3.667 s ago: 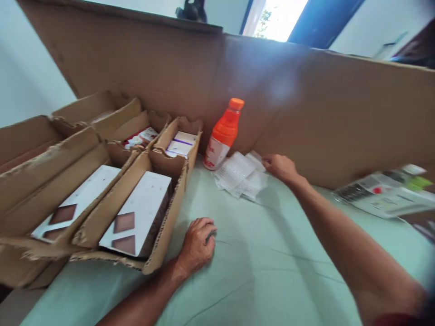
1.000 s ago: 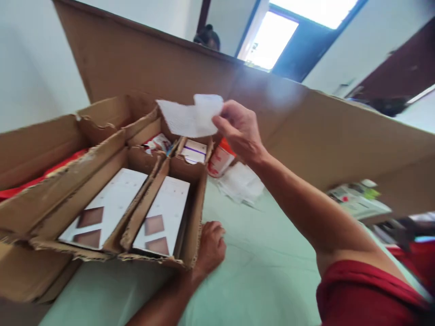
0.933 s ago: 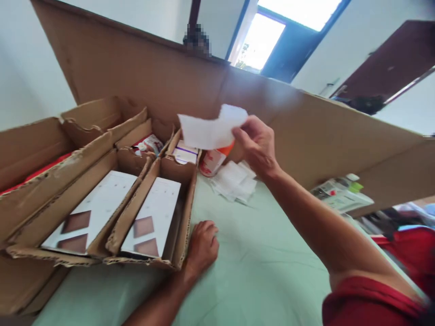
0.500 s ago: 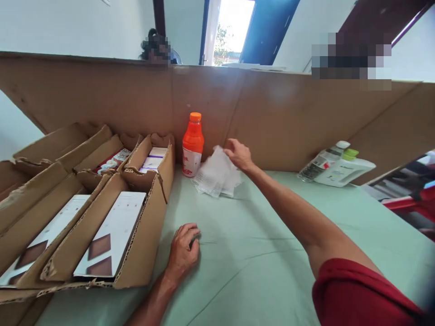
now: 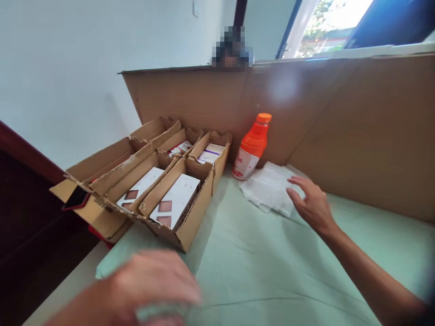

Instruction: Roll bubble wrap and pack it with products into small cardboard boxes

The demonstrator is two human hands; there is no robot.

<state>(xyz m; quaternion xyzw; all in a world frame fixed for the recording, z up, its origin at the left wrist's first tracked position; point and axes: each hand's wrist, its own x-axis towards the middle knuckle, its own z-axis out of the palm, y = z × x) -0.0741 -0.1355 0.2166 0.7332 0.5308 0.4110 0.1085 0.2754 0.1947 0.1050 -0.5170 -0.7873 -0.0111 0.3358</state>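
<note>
My right hand (image 5: 312, 203), thumb and fingers apart and holding nothing, is at the right edge of a loose pile of clear plastic bags (image 5: 268, 185). Whether its fingertips touch the plastic, I cannot tell. Blurred by motion, my left hand (image 5: 156, 276) is low in the view, in front of the cardboard bins; green cloth shows in the gap between its thumb and curved fingers. Nearest to it is a front bin (image 5: 199, 222) holding a white box with brown squares (image 5: 178, 194). A similar white box (image 5: 141, 185) lies in the bin to its left.
An orange bottle (image 5: 253, 145) stands against the cardboard partition (image 5: 367, 117), left of the bags. The back bins hold a red-and-white packet (image 5: 180, 148) and white-and-purple boxes (image 5: 211, 153). Green cloth (image 5: 248, 262) covers the table. Behind the partition is a person's head (image 5: 233, 50).
The view has swung left. My right hand has come off the top of the bags to their right side, and the bags lie flatter. My left hand has lifted from the table toward the bins.
</note>
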